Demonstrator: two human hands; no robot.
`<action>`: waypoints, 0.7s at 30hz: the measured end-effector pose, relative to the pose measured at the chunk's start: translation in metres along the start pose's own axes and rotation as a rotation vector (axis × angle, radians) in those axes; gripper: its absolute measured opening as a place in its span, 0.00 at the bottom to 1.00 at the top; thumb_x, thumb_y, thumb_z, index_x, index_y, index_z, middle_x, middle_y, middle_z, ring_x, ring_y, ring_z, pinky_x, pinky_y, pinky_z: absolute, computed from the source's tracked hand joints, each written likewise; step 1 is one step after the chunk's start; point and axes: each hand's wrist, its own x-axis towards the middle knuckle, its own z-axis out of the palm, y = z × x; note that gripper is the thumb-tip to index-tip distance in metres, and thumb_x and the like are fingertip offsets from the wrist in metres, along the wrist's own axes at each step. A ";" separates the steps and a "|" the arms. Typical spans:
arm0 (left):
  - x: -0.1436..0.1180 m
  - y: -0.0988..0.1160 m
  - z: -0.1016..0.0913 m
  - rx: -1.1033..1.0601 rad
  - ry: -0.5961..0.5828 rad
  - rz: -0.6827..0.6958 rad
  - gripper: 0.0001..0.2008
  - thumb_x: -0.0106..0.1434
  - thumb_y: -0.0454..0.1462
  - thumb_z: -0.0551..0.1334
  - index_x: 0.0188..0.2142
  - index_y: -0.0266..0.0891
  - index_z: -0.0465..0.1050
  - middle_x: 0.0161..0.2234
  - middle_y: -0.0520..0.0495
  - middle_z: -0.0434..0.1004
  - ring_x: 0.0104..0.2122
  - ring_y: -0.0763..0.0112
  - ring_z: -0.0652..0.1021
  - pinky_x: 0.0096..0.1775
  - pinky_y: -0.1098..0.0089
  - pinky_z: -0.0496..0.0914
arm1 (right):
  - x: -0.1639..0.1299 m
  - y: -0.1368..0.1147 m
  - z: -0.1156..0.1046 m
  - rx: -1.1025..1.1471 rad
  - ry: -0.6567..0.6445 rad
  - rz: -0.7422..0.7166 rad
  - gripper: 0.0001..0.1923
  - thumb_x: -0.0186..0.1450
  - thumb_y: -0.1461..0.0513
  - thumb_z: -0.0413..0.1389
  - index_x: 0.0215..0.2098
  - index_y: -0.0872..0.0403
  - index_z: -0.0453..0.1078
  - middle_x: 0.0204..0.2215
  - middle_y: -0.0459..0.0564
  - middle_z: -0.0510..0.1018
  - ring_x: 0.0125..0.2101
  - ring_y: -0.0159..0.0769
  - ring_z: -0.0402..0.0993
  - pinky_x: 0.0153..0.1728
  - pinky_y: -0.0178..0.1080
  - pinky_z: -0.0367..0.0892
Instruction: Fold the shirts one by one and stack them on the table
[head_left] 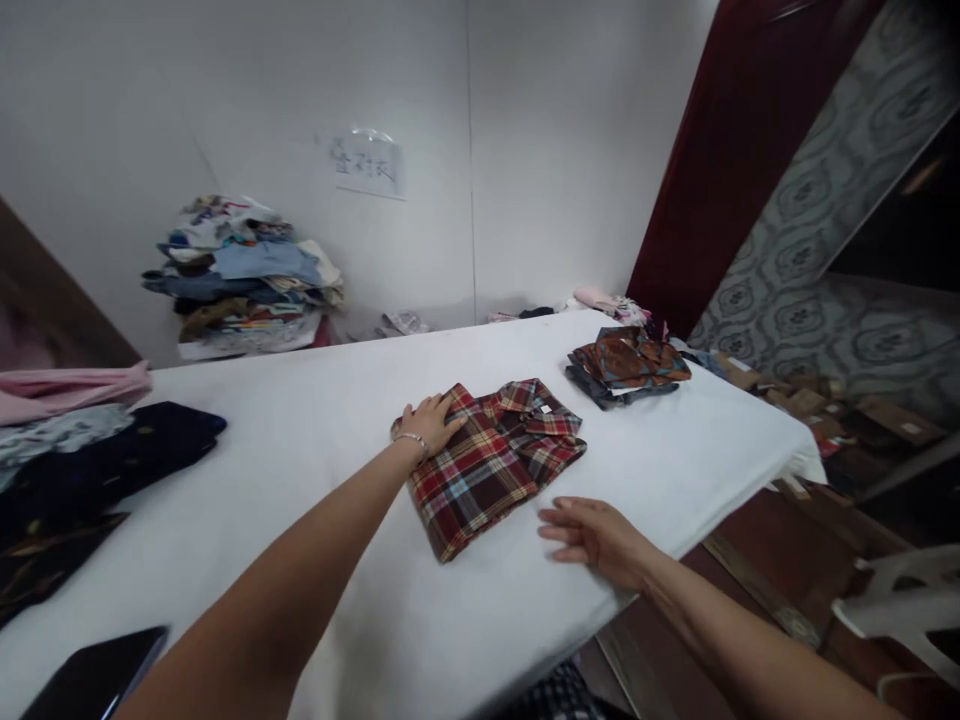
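At 7 o'clock, nearest to the camera, a dark phone (94,680) lies at the edge of the white table (315,440). At 5 o'clock the right hand (592,535) rests flat on the cloth, fingers spread and holding nothing, just beside the near right corner of the plaid shirt (491,462).

The shirt lies near the middle of the table, a little toward 1 o'clock from the centre of the view. It is already folded into a neat rectangle, with the collar on top at the far end. The left hand (431,418) lies with open fingers on its far left edge, pressing on the cloth and not gripping it. So the folding of this shirt looks finished, or nearly; I judge only a last smoothing is left.

At 9 o'clock, dark clothes (105,460) lie loose with a pink piece (71,388) behind them; these seem not yet folded. At 2 o'clock, well apart from the shirt, a small stack (626,365) of folded shirts sits near the far right corner.

Farthest, at 11 o'clock, a big heap (244,275) of mixed clothes leans on the wall, under a paper sign (369,165).
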 end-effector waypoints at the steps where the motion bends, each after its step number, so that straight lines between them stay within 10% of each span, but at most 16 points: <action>1: 0.010 0.003 0.001 -0.027 -0.038 -0.010 0.32 0.66 0.53 0.50 0.65 0.42 0.57 0.68 0.37 0.56 0.67 0.51 0.58 0.64 0.44 0.49 | -0.001 0.001 0.005 0.031 -0.022 0.003 0.13 0.59 0.56 0.65 0.37 0.54 0.71 0.45 0.57 0.80 0.40 0.41 0.80 0.34 0.40 0.77; 8: 0.069 0.008 0.006 -0.152 -0.161 -0.067 0.35 0.52 0.57 0.64 0.55 0.41 0.69 0.53 0.32 0.76 0.52 0.44 0.76 0.52 0.52 0.68 | 0.026 0.006 0.046 0.090 -0.246 0.019 0.19 0.58 0.50 0.66 0.41 0.53 0.75 0.45 0.54 0.81 0.44 0.41 0.78 0.40 0.42 0.77; 13: 0.090 0.010 -0.002 -0.298 -0.212 -0.092 0.30 0.47 0.49 0.70 0.47 0.38 0.75 0.48 0.36 0.80 0.47 0.47 0.79 0.47 0.58 0.72 | 0.041 0.015 0.062 0.060 -0.131 -0.073 0.16 0.57 0.51 0.66 0.37 0.51 0.76 0.41 0.54 0.83 0.37 0.39 0.80 0.41 0.42 0.75; 21: 0.070 -0.012 -0.080 -0.742 -0.026 -0.071 0.44 0.52 0.41 0.68 0.66 0.37 0.55 0.53 0.37 0.76 0.45 0.58 0.80 0.46 0.62 0.75 | 0.051 -0.039 0.060 -0.073 -0.013 -0.454 0.21 0.49 0.56 0.68 0.40 0.54 0.77 0.39 0.51 0.84 0.40 0.44 0.79 0.49 0.48 0.70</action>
